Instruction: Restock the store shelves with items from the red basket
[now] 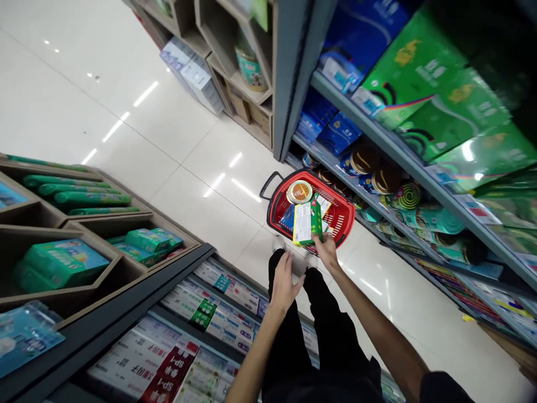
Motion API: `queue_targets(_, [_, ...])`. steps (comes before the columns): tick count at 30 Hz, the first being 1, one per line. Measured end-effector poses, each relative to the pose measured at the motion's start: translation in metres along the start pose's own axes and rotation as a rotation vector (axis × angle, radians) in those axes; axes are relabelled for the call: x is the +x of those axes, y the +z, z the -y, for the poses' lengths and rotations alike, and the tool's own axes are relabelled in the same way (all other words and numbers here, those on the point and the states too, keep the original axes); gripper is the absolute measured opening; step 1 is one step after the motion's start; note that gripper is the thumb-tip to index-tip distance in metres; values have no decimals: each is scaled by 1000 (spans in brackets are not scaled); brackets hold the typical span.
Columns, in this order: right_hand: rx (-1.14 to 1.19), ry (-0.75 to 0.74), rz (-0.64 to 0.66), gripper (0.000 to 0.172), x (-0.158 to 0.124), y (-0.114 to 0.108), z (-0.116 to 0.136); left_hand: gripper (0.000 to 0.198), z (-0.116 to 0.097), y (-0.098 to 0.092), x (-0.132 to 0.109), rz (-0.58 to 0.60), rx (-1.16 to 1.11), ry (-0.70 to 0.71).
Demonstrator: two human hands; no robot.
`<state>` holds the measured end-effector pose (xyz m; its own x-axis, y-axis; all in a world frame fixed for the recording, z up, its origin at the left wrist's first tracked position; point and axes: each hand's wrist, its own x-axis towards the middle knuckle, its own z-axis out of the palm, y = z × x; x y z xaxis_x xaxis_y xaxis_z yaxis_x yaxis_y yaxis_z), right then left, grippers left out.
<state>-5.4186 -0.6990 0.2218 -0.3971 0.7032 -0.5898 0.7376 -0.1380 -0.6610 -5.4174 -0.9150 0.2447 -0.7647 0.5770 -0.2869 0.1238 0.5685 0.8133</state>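
A red shopping basket (pixel 346 219) with a black handle stands on the white floor just ahead of my feet. My right hand (pixel 326 250) grips a green and white box (pixel 307 223) by its near end and holds it over the basket. Inside the basket lie a round tin (pixel 299 192) and some flat packets. My left hand (pixel 283 281) hangs free above my legs, fingers spread, holding nothing.
Shelves on the right (pixel 423 173) carry green boxes, blue boxes and coil packs. On the left a display unit (pixel 126 268) holds green packages and, lower down, rows of white boxes. More wooden shelving stands at the aisle's far end.
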Motion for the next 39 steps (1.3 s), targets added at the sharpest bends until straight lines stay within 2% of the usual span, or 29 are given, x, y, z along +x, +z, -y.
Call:
queue_targets(2, [64,34,-6,49,-43,-26,13,92,-29,-2,31,90,139,241])
queue_targets(4, [122,45,-34,48,-83,-51,28,89,-57,1,45,123,207,378])
queue_targets(6, [220,11,-21,48,-116,-77,42,74,-81,4,46,115,193,429])
queue_targets(9, [295,-138,83,44,-144,-116,52,69,-112,3,37,70,33,367])
queue_targets(11, [266,-185,76,45,-149,-141,48,74,-132,-4,31,43,-135,248])
queue_targets(15, [343,-75,-157,71,-143,-184,28,87,-163,-20,26,47,-536,-54])
queue_targets(16, [389,-42,-147,76,-143,-194,25,91,-169,-22,26,84,-637,-132])
queue_targets(18, [480,24,-26,77,-147,-215,24,99,-181,-22,26,155,-804,-292])
queue_targets(20, [538,64,69,74,-154,-234,30,104,-196,-18,26,173,-908,-414])
queue_targets(21, [556,68,72,73,-158,-243,34,103,-205,-15,26,162,-937,-451])
queue_targets(25, [631,23,25,74,-166,-276,44,84,-242,-4,27,158,-964,-461])
queue_targets(28, [657,-27,25,73,-167,-296,38,72,-265,4,28,171,-861,-397])
queue_targets(31, [704,-58,11,77,-168,-315,26,68,-285,15,29,154,-781,-334])
queue_targets(35, [804,-95,10,83,-167,-338,11,70,-311,32,32,134,-829,-357])
queue_targets(39, [823,-150,-40,80,-164,-358,3,68,-332,45,31,154,-840,-338])
